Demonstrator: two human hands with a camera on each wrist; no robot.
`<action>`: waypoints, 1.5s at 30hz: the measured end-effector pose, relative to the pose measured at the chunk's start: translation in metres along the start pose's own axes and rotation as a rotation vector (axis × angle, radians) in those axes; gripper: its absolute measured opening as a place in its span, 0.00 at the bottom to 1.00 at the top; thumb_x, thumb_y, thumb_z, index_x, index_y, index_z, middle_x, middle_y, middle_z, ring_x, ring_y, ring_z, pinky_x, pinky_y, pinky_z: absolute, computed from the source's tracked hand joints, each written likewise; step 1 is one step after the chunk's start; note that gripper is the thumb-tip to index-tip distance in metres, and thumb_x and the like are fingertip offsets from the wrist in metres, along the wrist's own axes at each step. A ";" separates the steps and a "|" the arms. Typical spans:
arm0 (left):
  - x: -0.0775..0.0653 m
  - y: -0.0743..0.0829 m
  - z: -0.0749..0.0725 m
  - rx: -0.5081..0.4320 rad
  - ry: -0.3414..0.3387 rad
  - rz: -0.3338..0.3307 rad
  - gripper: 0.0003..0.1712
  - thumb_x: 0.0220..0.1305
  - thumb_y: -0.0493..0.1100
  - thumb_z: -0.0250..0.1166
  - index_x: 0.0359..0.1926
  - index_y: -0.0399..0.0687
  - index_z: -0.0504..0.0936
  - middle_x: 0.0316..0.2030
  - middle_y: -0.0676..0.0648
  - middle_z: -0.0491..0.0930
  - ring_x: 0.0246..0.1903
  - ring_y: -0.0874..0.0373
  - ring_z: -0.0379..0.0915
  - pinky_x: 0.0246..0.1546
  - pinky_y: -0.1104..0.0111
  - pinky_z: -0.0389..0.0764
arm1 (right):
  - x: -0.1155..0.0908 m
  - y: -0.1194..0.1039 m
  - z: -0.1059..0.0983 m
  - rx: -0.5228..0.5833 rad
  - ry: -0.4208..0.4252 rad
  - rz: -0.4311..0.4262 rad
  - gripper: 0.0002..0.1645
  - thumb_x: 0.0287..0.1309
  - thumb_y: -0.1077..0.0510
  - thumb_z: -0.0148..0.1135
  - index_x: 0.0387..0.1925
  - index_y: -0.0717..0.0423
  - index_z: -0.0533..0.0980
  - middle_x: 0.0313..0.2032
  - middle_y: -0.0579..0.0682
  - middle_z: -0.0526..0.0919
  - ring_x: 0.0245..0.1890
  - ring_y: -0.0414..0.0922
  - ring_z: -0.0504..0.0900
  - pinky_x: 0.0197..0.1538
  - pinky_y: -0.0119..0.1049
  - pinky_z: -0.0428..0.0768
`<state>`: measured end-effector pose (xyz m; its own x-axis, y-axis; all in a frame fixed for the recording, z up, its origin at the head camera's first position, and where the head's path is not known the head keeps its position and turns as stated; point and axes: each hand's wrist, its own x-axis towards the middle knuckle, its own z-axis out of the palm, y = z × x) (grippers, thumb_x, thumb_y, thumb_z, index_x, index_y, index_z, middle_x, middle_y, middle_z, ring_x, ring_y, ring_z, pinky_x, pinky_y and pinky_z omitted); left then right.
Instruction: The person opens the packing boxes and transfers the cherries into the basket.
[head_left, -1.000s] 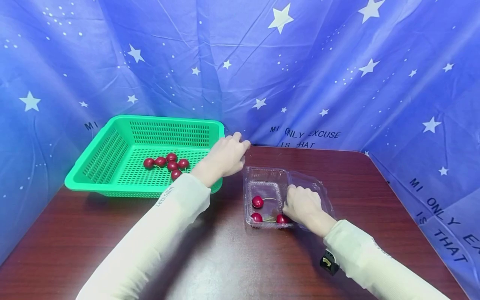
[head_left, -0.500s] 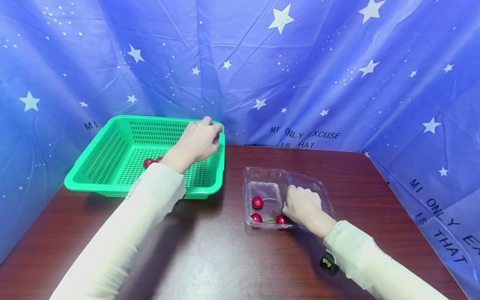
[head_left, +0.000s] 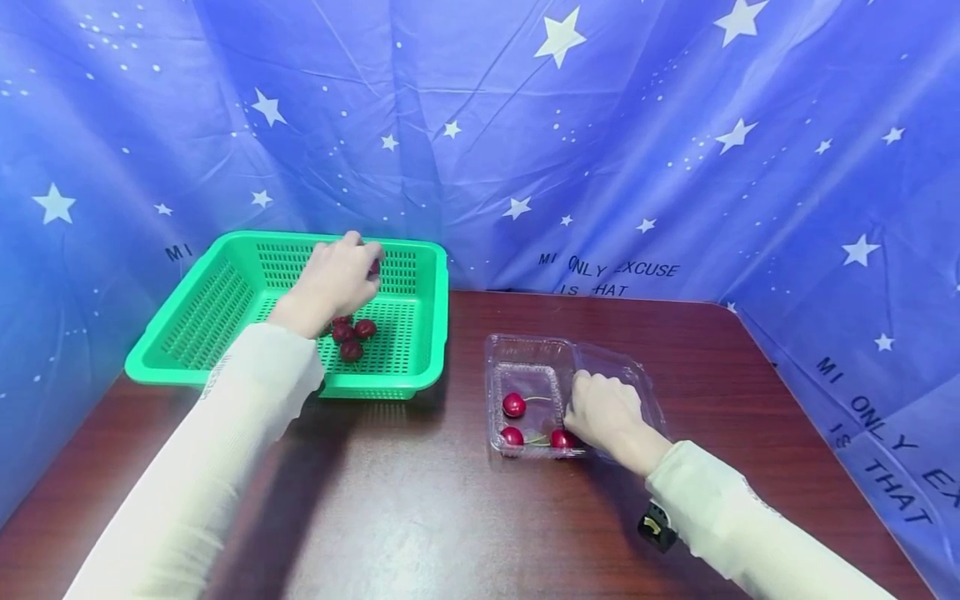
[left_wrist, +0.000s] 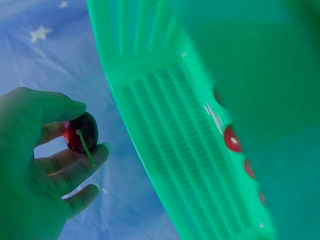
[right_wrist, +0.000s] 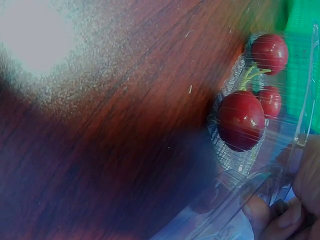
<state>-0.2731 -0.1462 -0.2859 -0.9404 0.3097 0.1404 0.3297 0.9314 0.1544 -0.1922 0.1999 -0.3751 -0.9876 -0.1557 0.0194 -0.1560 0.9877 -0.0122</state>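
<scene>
Here I am over the green plastic basket (head_left: 390, 383), left hand (head_left: 330, 279) up high inside its rim line, and the left wrist view gives me the grip: one dark red cherry (left_wrist: 81, 133), pinched between thumb and fingertips, its short green stem (left_wrist: 86, 147) lying toward the fingers. I read this step as setting that cherry down, so I'd lower well into the basket before letting go; from up here it could bounce. I'd aim for bare mesh to the right of the cluster of cherries (head_left: 351, 350), which sits right under my wrist, and ease the fingers apart so the stem doesn't snag. Meanwhile, right hand (head_left: 609, 417) is curled onto the hinge side of the clear plastic clamshell (head_left: 531, 346), its lid (head_left: 611, 364) laid back on the tabletop (head_left: 420, 517). Light pressure there, I'd say: the thin plastic looks likely to flex, and three cherries (head_left: 513, 406) lie inside, one just beside my knuckles.
</scene>
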 end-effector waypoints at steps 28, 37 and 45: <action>-0.021 -0.042 0.005 0.066 -0.111 -0.104 0.24 0.56 0.34 0.52 0.55 0.29 0.71 0.51 0.23 0.72 0.50 0.30 0.70 0.50 0.37 0.71 | 0.001 -0.002 0.001 -0.003 0.003 0.000 0.07 0.43 0.61 0.54 0.20 0.62 0.70 0.23 0.65 0.84 0.22 0.63 0.82 0.19 0.55 0.76; -0.034 -0.047 0.005 0.056 -0.098 -0.057 0.23 0.58 0.33 0.51 0.55 0.28 0.73 0.47 0.26 0.73 0.45 0.34 0.71 0.43 0.41 0.76 | 0.001 -0.003 -0.002 -0.005 -0.008 0.004 0.07 0.44 0.60 0.54 0.20 0.63 0.70 0.24 0.65 0.84 0.24 0.63 0.82 0.20 0.55 0.77; -0.039 -0.046 0.010 0.055 -0.128 -0.023 0.17 0.54 0.31 0.55 0.47 0.30 0.74 0.38 0.31 0.72 0.33 0.42 0.70 0.32 0.48 0.79 | 0.000 -0.002 -0.002 -0.002 -0.011 0.006 0.08 0.44 0.60 0.54 0.21 0.63 0.70 0.24 0.65 0.84 0.24 0.63 0.82 0.20 0.55 0.77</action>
<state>-0.2522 -0.1989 -0.3083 -0.9518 0.3064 0.0109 0.3059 0.9466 0.1023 -0.1920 0.1976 -0.3735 -0.9886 -0.1503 0.0082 -0.1504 0.9886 -0.0102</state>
